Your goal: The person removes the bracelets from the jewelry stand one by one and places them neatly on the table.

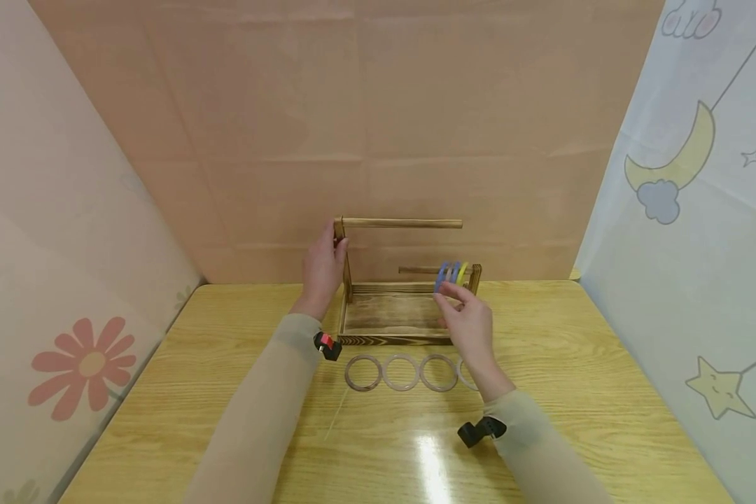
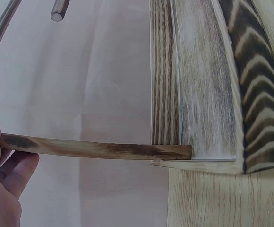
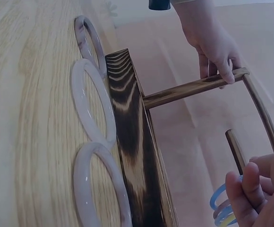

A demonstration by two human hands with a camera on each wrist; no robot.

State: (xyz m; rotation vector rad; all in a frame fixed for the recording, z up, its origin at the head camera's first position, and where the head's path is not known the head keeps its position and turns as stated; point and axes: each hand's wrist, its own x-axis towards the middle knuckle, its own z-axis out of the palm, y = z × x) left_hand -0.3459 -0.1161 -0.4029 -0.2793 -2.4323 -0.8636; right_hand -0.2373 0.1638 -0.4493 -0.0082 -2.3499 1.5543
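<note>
Nearest me on the surface, four pale translucent rings lie in a row just in front of the wooden rack; my right wrist cuts off the fourth in the head view, and the right wrist view shows only three. Behind them my right hand is at the coloured rings on the rack's low rod. I see its fingertips curled and touching the blue ring, but I cannot tell from any view whether they pinch it. The right wrist view crops those rings at its bottom edge. Further back, my left hand grips the tall post near its top. The left wrist view shows only fingers against the post, but gives the rack's base up close.
</note>
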